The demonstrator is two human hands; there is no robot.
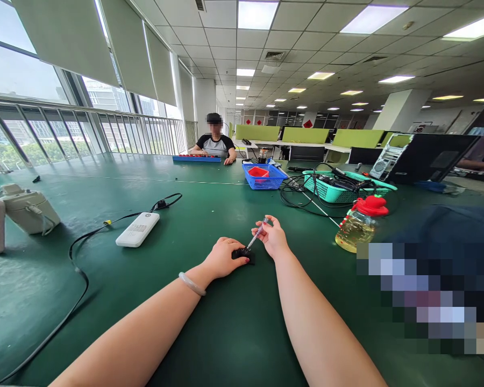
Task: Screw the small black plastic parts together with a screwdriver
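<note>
My left hand (222,258) presses down on a small black part (244,255) that lies on the green table (153,301); its fingers are curled over the part. My right hand (273,236) pinches a slim screwdriver (258,232) with a clear handle. The tool slants down to the left, and its tip meets the black part. A pale bangle (192,284) sits on my left wrist.
A white power strip (137,229) with a black cable lies to the left, and a beige device (26,209) beyond it. A bottle with a red cap (361,223) stands to the right. Blue basket (264,176) and teal basket (339,188) sit farther back. A person (214,144) sits at the far end.
</note>
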